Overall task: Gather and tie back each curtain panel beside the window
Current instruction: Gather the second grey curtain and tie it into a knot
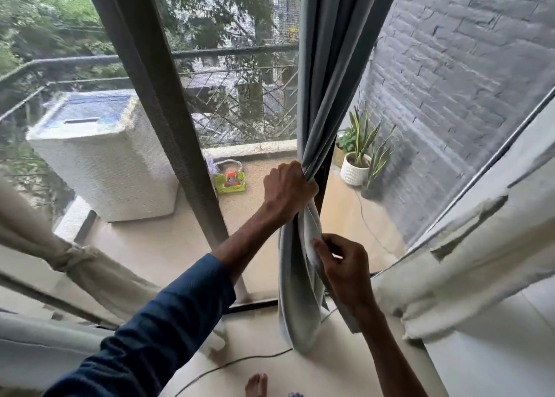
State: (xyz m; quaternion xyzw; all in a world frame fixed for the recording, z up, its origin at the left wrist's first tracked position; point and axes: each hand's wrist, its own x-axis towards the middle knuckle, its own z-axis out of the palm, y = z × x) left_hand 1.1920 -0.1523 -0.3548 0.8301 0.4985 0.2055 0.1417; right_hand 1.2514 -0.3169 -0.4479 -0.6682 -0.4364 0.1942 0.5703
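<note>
Curtain, soft, light, likely slippery, bunched inside curled fingers of left hand; below them right hand pinches a loose fold. Best hold: the gathered waist.

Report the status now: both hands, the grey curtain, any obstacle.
Left hand grips gathered grey curtain. Right hand pinches its lower fold. Not yet tied. No obstacle seen.
</note>
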